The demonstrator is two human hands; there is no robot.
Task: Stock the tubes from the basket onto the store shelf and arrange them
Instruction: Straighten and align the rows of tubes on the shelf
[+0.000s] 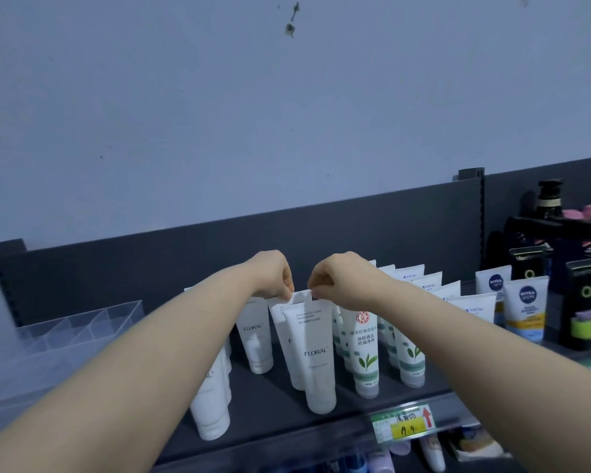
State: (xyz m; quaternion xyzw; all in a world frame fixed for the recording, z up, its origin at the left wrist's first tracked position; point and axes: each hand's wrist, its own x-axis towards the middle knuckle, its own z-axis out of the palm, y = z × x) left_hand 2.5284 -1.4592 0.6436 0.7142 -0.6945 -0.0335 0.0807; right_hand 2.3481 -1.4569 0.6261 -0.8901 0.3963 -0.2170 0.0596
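Note:
Several white FLORAL tubes stand cap-down on the dark shelf (pixel 273 401). My left hand (pixel 272 273) and my right hand (pixel 338 278) both pinch the flat top edge of a white tube (pixel 301 297) that stands in the middle row, behind the front FLORAL tube (pixel 316 356). Another FLORAL tube (pixel 256 336) stands to the left, and more white tubes (pixel 209 404) are partly hidden under my left forearm. The basket is out of view.
Green-leaf tubes (pixel 364 353) stand in rows right of the FLORAL ones, then Nivea tubes (pixel 526 308) and dark bottles (pixel 584 302). A transparent divided organiser (pixel 79 326) sits at the shelf's left. A yellow price tag (pixel 405 426) hangs on the front rail.

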